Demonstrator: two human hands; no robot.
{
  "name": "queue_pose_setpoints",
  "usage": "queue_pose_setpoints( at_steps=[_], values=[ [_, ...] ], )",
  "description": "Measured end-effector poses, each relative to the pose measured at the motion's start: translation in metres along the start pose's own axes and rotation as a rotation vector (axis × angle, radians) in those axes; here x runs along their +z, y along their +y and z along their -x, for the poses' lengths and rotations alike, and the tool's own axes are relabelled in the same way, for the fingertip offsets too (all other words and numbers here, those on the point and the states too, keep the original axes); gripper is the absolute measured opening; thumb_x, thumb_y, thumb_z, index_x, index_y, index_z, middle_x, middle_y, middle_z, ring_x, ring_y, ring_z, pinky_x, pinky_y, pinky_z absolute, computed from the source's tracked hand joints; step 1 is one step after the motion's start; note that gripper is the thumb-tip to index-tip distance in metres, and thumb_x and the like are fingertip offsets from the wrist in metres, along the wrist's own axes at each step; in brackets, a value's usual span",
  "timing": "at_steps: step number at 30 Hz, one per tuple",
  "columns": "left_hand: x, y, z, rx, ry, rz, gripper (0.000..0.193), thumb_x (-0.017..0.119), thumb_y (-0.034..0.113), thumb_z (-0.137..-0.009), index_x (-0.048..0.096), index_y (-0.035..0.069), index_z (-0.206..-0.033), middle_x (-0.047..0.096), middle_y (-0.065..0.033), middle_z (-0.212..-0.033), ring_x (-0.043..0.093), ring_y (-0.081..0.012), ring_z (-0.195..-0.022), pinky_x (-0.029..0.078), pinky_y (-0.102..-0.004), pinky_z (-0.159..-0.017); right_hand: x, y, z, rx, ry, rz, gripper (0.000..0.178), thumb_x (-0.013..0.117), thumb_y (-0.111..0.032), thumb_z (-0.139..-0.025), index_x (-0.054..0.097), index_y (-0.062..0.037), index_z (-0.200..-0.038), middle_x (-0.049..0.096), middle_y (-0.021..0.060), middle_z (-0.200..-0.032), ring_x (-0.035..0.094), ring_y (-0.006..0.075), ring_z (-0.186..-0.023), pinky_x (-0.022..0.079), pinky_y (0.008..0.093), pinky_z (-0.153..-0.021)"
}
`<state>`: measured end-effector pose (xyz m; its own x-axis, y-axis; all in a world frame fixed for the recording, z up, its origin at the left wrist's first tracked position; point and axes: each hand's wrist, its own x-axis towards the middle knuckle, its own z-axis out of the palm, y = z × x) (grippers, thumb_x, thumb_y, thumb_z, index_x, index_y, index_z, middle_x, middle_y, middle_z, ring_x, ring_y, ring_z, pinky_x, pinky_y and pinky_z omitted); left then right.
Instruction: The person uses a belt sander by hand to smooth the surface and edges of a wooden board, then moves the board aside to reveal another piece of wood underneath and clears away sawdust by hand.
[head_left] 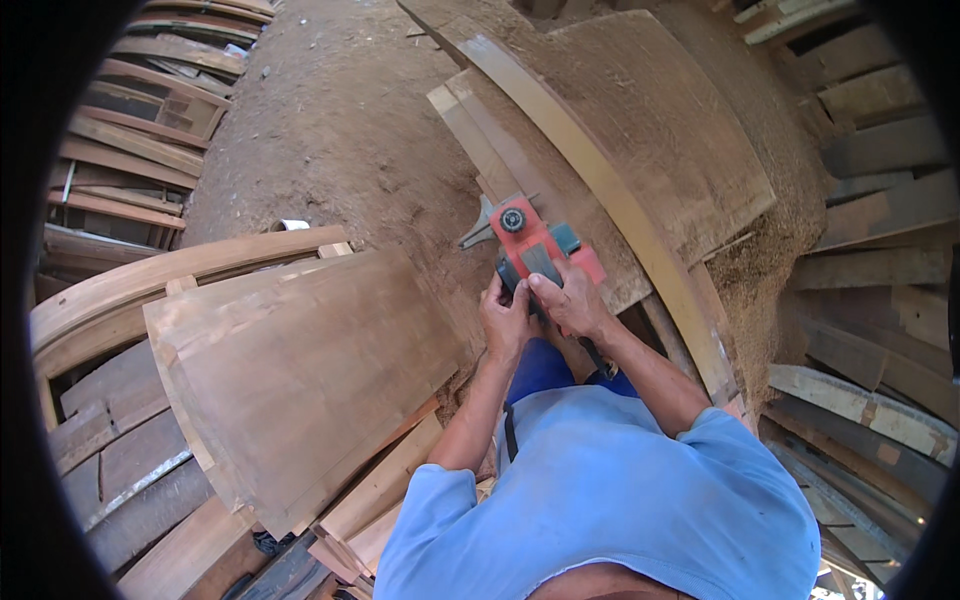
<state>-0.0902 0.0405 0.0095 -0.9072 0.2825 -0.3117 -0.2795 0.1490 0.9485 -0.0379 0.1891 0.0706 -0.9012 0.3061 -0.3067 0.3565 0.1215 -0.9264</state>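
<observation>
A red electric hand planer (530, 237) with a round dark knob and a grey metal side bracket (482, 224) is in front of my body, over the near end of some boards. My right hand (572, 300) is closed round its rear part. My left hand (506, 320) is closed at its dark left side, the fingertips partly hidden. A black power cord (598, 358) hangs below the right hand. Just right of the planer runs a long pale wooden beam (612, 182) on edge.
Left of me lies a large flat wooden panel (300, 370) beside a wooden frame (180, 270). A broad board (670, 110) lies beyond the beam. Stacked timber (150, 140) lines the far left, and more planks (885, 220) line the right. Sawdust (765, 270) covers the ground.
</observation>
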Motion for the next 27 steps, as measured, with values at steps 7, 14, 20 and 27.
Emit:
queue_pose_setpoints(
  at_steps=[7,14,20,27],
  values=[
    [-0.021,0.043,-0.122,0.016,0.044,0.005,0.026,0.069,0.013,-0.097,0.069,0.000,-0.119,0.072,-0.0040,-0.097,0.065,-0.0088,-0.085,0.054,-0.0265,-0.077,0.016,-0.049,-0.123,-0.011,0.031,0.038,0.063,0.061,-0.054,-0.094,0.062,0.0094,-0.093,0.063,0.0273,-0.077,0.068,0.0344,-0.079,0.051,0.0460,-0.071],
    [-0.053,0.078,-0.251,0.155,0.031,0.046,0.029,0.064,0.017,-0.101,0.067,-0.003,-0.121,0.072,-0.0045,-0.102,0.063,-0.0086,-0.088,0.052,-0.0271,-0.077,0.038,-0.105,-0.248,-0.203,0.021,0.078,0.063,0.057,-0.055,-0.095,0.065,0.0069,-0.100,0.067,0.0328,-0.093,0.068,0.0459,-0.092,0.051,0.0504,-0.080],
    [-0.044,0.096,-0.312,0.138,-0.001,0.019,0.031,0.063,0.020,-0.102,0.067,-0.005,-0.122,0.072,-0.0039,-0.101,0.062,-0.0081,-0.087,0.052,-0.0274,-0.076,0.040,-0.075,-0.331,-0.549,0.269,0.382,0.042,0.055,-0.042,-0.101,0.067,-0.0029,-0.094,0.064,0.0157,-0.071,0.065,0.0282,-0.065,0.047,0.0443,-0.057],
    [-0.035,0.060,-0.200,0.176,0.017,0.048,0.030,0.063,0.014,-0.101,0.066,-0.004,-0.125,0.073,-0.0057,-0.104,0.064,-0.0088,-0.090,0.054,-0.0284,-0.077,0.028,-0.077,-0.204,-0.073,0.023,0.030,0.061,0.058,-0.053,-0.095,0.067,0.0067,-0.101,0.071,0.0275,-0.091,0.071,0.0379,-0.088,0.052,0.0452,-0.079]
  ],
)
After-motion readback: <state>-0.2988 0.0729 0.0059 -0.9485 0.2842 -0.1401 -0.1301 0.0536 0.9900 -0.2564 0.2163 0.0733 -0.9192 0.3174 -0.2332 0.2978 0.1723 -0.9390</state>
